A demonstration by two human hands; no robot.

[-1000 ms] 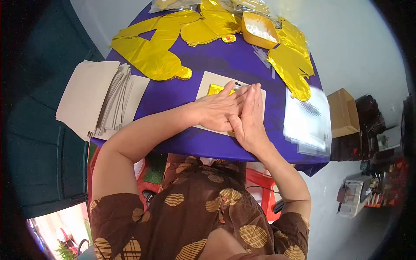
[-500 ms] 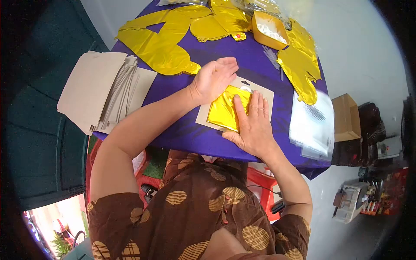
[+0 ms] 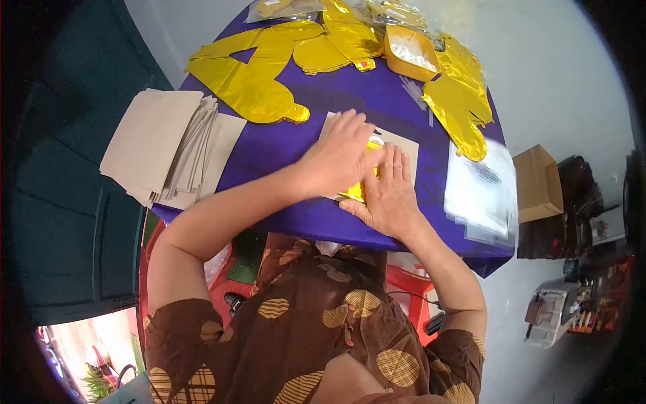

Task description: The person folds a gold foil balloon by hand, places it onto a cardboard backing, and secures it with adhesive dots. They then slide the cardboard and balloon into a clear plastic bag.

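Observation:
A folded gold foil balloon [image 3: 354, 192] lies on a beige card [image 3: 408, 149] with a hanger slot at its top edge, near the front of the table. My right hand [image 3: 390, 194] rests flat on the foil's right side, fingers stretched out. Over the foil's left part is my left hand [image 3: 338, 158], palm down and slightly blurred, its fingers extended toward the card's top. Between them the two hands hide most of the foil. A bit of something white shows by the card's slot.
Gold foil balloons [image 3: 259, 87] lie flat at the back left, with more foil balloons [image 3: 457, 108] at the right. A yellow box [image 3: 412, 67] holds small white pieces. Beige cards [image 3: 151, 141] are stacked at left, clear plastic sleeves [image 3: 478, 195] at right. Purple cloth [image 3: 282, 219] covers the table.
My left hand has turned from edge-up beside the foil to palm down across it, covering more of it. My right hand stays on the foil.

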